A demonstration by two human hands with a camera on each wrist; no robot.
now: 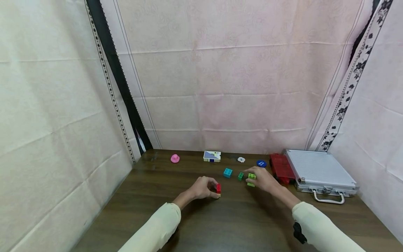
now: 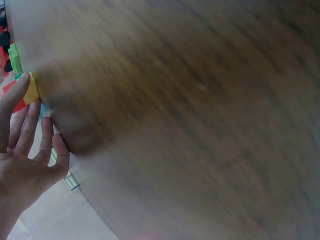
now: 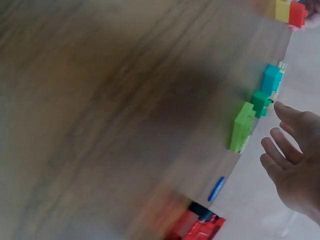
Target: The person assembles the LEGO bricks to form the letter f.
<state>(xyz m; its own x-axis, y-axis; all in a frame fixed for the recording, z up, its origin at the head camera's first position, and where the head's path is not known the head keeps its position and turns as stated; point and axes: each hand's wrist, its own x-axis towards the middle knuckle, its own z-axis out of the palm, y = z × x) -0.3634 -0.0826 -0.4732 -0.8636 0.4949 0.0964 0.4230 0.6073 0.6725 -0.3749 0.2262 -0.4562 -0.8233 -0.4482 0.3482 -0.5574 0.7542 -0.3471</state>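
Brown table (image 1: 233,224) | left fingers (image 1: 213,195) pinch part-hidden red brick (image 1: 218,188) | right fingers (image 3: 289,115) spread, partly screening lime brick (image 1: 252,176)

All on the table (image 1: 226,227): left of the middle brick (image 1: 240,176) lies the outer brick (image 1: 228,173); just right of it, the end brick (image 1: 251,176) beside the right hand (image 1: 263,177). Behind it sits a token (image 1: 241,159); behind and left, a packet (image 1: 212,156), then a toy (image 1: 175,158) farther left; behind and right, a disc (image 1: 261,163). A box (image 1: 281,166) and then a case (image 1: 318,168) stand farther right of it. Before it and left, stacked bricks (image 1: 218,188) are in the left hand (image 1: 201,189).
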